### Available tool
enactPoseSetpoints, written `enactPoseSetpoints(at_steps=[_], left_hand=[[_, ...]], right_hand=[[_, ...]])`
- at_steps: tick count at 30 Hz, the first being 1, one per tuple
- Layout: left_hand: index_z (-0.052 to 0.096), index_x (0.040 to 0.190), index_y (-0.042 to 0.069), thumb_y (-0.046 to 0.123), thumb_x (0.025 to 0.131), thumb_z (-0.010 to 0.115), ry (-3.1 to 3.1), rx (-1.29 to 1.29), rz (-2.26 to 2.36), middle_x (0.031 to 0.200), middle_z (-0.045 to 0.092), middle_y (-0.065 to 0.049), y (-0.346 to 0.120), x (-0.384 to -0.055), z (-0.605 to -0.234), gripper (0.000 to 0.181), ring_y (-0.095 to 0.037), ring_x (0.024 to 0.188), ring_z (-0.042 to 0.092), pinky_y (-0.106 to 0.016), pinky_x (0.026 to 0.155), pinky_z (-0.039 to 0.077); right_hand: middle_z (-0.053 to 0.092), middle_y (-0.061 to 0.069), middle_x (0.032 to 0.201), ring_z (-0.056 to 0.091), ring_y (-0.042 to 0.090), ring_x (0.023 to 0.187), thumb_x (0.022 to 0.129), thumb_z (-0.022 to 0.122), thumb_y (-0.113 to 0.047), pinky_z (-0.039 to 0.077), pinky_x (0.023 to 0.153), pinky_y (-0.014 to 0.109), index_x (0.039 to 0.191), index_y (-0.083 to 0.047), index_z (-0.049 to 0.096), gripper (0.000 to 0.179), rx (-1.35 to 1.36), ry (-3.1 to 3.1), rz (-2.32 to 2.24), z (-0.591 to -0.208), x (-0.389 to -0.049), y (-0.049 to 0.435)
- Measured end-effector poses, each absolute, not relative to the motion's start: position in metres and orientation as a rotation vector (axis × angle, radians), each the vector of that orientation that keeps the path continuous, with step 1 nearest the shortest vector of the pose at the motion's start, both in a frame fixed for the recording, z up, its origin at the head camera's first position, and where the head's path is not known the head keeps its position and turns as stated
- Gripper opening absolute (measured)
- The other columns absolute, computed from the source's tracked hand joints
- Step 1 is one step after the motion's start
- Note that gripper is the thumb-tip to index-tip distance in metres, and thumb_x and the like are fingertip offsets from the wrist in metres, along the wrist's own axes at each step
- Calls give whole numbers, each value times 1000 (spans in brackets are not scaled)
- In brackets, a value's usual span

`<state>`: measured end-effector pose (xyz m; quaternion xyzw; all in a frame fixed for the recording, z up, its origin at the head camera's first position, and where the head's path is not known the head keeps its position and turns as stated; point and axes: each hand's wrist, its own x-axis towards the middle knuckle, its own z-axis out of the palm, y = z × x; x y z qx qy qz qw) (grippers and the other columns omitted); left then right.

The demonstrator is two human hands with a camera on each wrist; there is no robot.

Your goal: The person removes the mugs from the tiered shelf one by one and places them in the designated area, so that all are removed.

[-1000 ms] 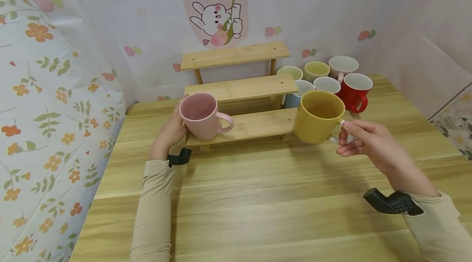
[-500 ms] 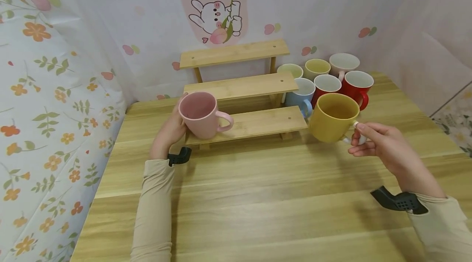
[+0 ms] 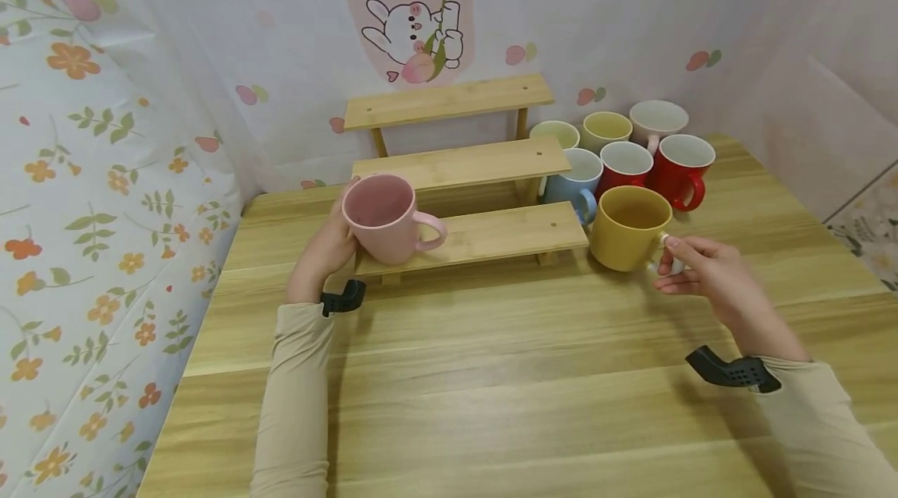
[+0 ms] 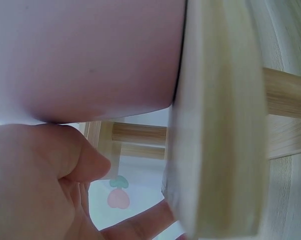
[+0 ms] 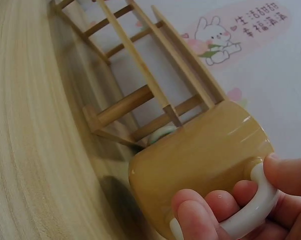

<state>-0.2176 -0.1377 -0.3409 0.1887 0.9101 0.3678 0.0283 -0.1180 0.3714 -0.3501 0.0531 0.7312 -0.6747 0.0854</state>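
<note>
In the head view, a pink mug (image 3: 382,219) stands at the left end of the lowest board of a three-tier wooden shelf rack (image 3: 505,235). My left hand (image 3: 328,252) is just left of this mug, its fingertips partly hidden behind it. The left wrist view has the thumb against the mug's side and a straight finger (image 4: 143,222) reaching the board's edge. At the rack's right end, my right hand (image 3: 708,272) pinches the white handle (image 5: 253,210) of a yellow mug (image 3: 627,233). That mug is upright, low over the table; whether its base touches cannot be told.
Behind the yellow mug, several mugs cluster at the rack's right: a light blue mug (image 3: 567,188), a red mug (image 3: 679,171) and a white-lined pale pink mug (image 3: 655,120) among them. A patterned cloth wall (image 3: 281,38) borders the wooden table (image 3: 449,389).
My right hand has carried the yellow mug right, away from the lowest board's end, then down toward the table. The left hand and the pink mug have kept their places.
</note>
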Motion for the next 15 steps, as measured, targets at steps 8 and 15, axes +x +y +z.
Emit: enactPoseSetpoints(at_steps=[8, 15], left_hand=[[22, 151, 2, 8, 104, 31, 2818, 582, 1124, 159, 5, -19, -137, -218, -341, 49, -37, 146, 8, -53, 118, 14], [16, 152, 1, 6, 103, 30, 2808, 570, 1132, 159, 5, -18, -137, -218, -342, 51, -36, 146, 8, -52, 118, 13]], right_hand=[[61, 1, 71, 69, 16, 61, 98, 54, -25, 58, 59, 28, 79, -11, 66, 26, 208, 2117, -2077, -359, -123, 369], [60, 1, 72, 69, 15, 62, 97, 55, -28, 58, 59, 27, 79, -11, 65, 26, 235, 2128, -2063, -364, -127, 370]])
